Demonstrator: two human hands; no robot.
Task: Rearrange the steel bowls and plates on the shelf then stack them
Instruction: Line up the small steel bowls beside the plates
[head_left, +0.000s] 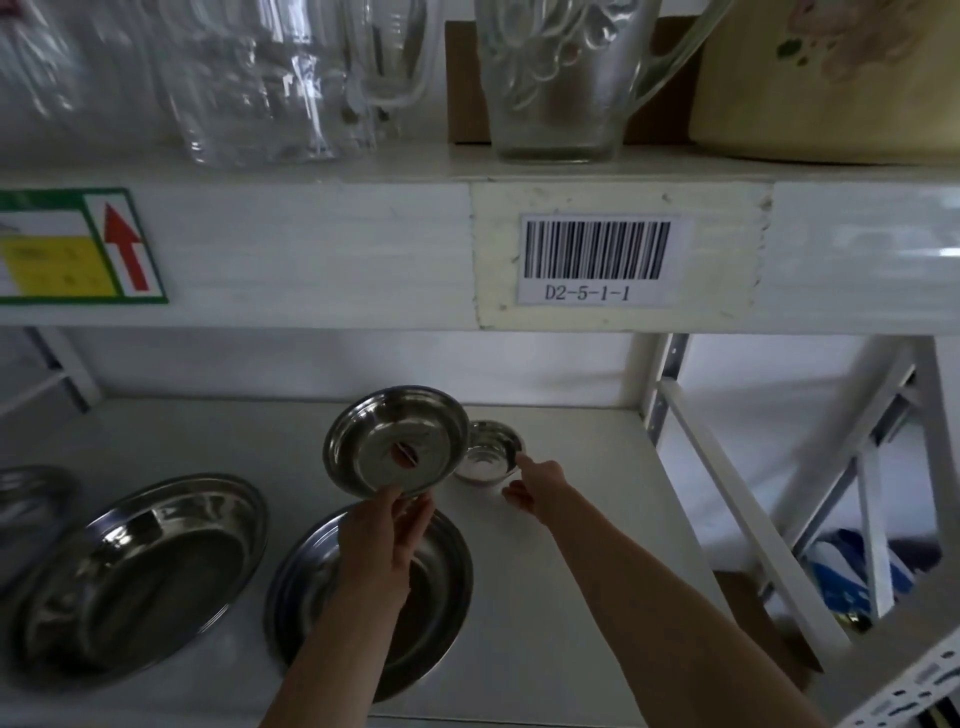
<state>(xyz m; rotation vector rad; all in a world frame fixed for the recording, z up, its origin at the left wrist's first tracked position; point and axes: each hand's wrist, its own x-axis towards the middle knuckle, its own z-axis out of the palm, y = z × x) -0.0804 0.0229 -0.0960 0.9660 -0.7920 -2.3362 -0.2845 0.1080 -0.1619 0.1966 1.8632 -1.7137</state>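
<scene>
Left hand (387, 540) pinches the tilted small plate (396, 440) by its 6 o'clock rim, lifted above a large plate (447, 582). Right hand (535, 486), fingers spread, touches the bowl (491, 451) standing on the shelf (545, 597) at the small plate's 3 o'clock.

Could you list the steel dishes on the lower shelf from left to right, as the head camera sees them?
Partly cut-off dish at the left edge → large oval plate → second large plate under the left hand → small bowl touched by the right hand. The tilted plate held by the left hand overlaps these, so I left it out.
</scene>
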